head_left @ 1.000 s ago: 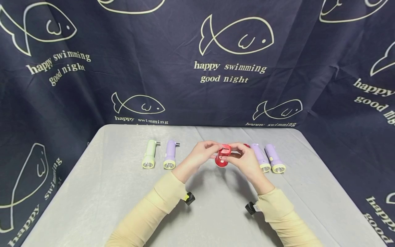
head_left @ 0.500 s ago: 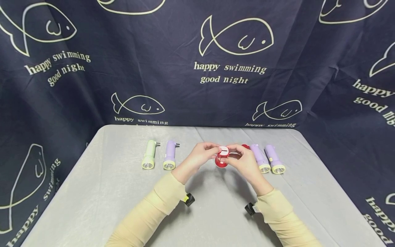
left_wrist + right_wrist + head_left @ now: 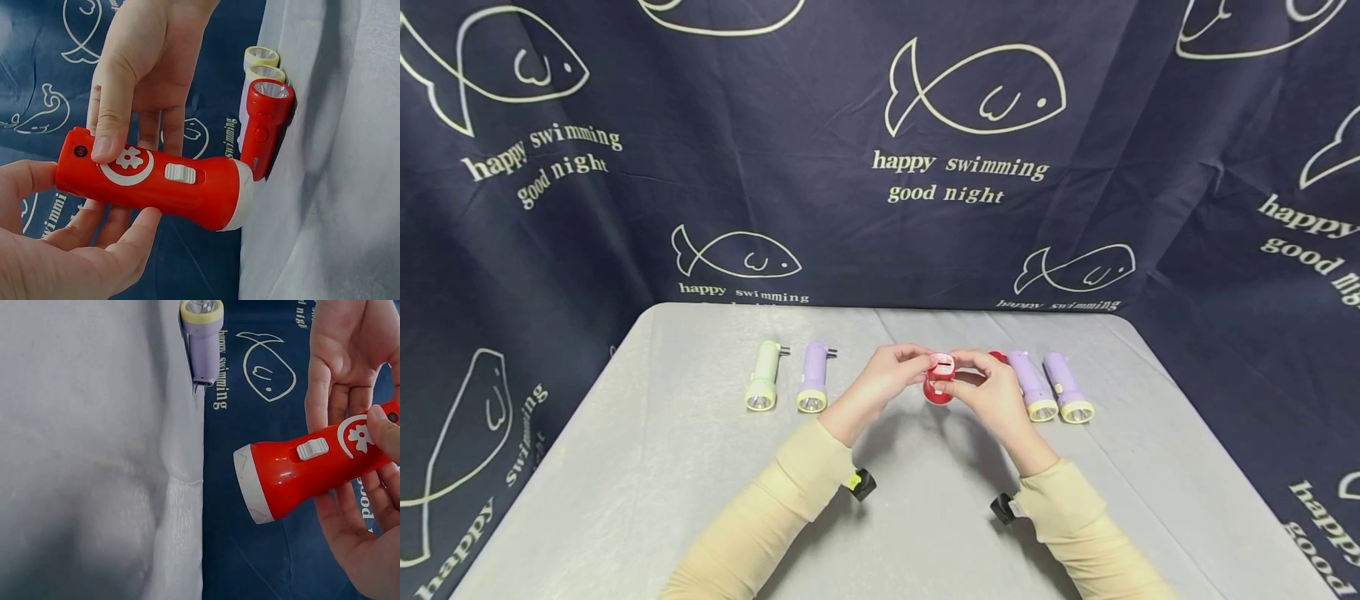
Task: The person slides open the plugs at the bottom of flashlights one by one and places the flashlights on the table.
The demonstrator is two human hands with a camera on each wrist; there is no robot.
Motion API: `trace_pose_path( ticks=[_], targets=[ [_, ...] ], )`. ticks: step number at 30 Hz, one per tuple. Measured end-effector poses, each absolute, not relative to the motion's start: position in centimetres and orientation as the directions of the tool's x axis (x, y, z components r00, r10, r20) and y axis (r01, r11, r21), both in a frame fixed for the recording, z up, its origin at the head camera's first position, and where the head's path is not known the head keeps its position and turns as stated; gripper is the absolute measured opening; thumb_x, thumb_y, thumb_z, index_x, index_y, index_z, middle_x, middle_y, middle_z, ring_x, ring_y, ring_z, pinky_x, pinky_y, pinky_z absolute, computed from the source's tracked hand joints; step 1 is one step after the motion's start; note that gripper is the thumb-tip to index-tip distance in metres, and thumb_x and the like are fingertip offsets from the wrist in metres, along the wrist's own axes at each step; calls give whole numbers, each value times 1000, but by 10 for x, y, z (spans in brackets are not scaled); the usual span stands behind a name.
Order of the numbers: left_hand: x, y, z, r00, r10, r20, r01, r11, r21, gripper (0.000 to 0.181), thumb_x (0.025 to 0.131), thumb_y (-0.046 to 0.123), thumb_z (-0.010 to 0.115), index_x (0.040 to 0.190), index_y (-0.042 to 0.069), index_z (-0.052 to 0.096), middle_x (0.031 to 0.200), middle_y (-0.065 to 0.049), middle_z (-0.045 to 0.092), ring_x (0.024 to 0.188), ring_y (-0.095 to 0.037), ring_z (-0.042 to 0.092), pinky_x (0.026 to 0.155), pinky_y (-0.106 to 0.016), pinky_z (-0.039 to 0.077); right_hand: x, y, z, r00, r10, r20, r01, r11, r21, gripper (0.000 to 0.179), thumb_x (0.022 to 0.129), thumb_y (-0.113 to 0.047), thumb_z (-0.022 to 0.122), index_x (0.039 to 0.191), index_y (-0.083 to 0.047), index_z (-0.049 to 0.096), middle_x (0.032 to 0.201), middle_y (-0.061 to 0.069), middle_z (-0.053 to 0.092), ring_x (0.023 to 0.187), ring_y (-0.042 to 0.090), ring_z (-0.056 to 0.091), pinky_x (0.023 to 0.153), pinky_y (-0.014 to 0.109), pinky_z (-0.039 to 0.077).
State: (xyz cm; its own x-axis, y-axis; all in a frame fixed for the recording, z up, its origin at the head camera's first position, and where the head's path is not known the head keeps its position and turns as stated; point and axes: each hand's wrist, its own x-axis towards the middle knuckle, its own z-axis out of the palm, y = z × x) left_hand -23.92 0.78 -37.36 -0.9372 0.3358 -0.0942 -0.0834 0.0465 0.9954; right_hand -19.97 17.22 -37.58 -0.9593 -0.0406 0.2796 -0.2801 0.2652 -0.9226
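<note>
Both hands hold a red flashlight (image 3: 937,393) above the middle of the table, its wide head down. My left hand (image 3: 887,375) grips it from the left near the tail end, and my right hand (image 3: 996,390) from the right. In the left wrist view the flashlight (image 3: 187,187) shows a white sliding switch, a white rim and a white flower mark. The right hand's thumb (image 3: 109,140) lies across its body there. From the right wrist, the same switch (image 3: 312,449) faces the camera. In the head view the fingers partly hide the body.
A green flashlight (image 3: 764,375) and a purple one (image 3: 813,375) with plug prongs out lie left of the hands. Two purple flashlights (image 3: 1030,383) (image 3: 1067,385) lie on the right, beside another red flashlight (image 3: 261,134). A dark curtain (image 3: 850,150) hangs behind the table.
The held flashlight's tail end has tilted slightly and shifted a little left; its slotted end face now looks paler. Both hands keep their grip, and the other flashlights have not moved.
</note>
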Motion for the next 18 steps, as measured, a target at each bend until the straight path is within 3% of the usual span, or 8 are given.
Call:
trace_pose_path(
  ticks=[6,13,18],
  targets=[
    [-238,7,-376,-944,321,-80,-63,62,996,28,89,18,59,109,-1,67,108,-9,68,95,-15,65,94,-32,49,-201,170,-379,-941,-24,338,-332,262,-906,37,69,7,78,104,9,66,102,23,65,88,27,68,82,41,54],
    [-236,7,-378,-946,319,-63,-59,24,998,28,91,17,59,111,-2,66,111,-11,67,98,-17,65,94,-31,50,-201,169,-380,-942,-15,335,-327,264,-907,36,69,6,79,103,7,67,102,22,66,87,1,63,81,28,55],
    [-236,7,-380,-947,314,-61,-56,27,998,28,90,16,60,109,-2,66,107,-11,68,95,-15,66,92,-29,51,-200,169,-381,-945,-26,326,-321,261,-910,37,69,6,79,104,7,67,103,22,65,87,-2,60,80,24,54]
  ],
)
